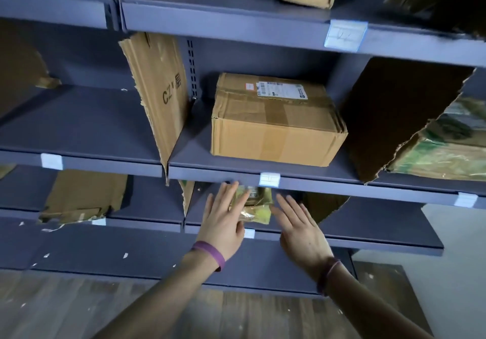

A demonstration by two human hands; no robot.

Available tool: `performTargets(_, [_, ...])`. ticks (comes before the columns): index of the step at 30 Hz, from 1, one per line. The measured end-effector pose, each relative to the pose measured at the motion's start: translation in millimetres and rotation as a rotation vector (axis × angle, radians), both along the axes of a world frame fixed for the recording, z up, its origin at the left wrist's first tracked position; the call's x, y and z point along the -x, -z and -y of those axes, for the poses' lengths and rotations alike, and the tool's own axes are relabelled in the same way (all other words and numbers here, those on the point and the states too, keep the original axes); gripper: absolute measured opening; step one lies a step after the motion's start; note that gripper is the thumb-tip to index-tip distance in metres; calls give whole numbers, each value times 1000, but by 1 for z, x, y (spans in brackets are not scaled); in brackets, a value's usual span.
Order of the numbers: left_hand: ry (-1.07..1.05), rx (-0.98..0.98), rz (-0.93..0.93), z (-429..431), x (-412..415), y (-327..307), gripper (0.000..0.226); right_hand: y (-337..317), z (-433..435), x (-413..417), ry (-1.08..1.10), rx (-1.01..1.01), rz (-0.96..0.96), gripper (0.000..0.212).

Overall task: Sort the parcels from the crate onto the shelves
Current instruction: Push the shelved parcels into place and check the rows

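Head view: a small yellow-green parcel lies near the front edge of the lower shelf. The left hand and right hand flank it, fingers straight and spread; whether they touch it is unclear. A cardboard box sits on the shelf above.

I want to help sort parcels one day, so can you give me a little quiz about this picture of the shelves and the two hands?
1. True or false: the taped cardboard box sits on the shelf above the small yellow-green parcel.
2. Where is the small yellow-green parcel? A: between the left hand and the right hand. B: on the floor. C: on top of the taped cardboard box.
3. Fill the gap: both hands have their fingers ___ (straight or curled).
Key: 1 true; 2 A; 3 straight.
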State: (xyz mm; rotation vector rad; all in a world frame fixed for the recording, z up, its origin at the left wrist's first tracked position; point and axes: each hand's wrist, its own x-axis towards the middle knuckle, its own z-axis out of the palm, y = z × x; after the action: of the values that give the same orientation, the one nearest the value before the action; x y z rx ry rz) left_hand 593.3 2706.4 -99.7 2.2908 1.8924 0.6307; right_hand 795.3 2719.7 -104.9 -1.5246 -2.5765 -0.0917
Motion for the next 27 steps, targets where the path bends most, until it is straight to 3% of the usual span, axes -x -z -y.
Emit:
performTargets(2, [-26,57,-22,4,5,15,67,15,3,9,15,92,-7,77])
performTargets(6, [-89,365,-147,-7,13,45,72,37,-5,20,64,222,24,78])
performTargets(11, [-106,578,-131,-34,15,73,76,55,-32,25,104,403,131,69])
performTargets(17, [-113,691,-84,-54,18,94,84,78,-51,24,145,478,145,69])
performTargets(27, [-162,688,-168,-74,0,102,82,85,-74,11,114,457,102,70])
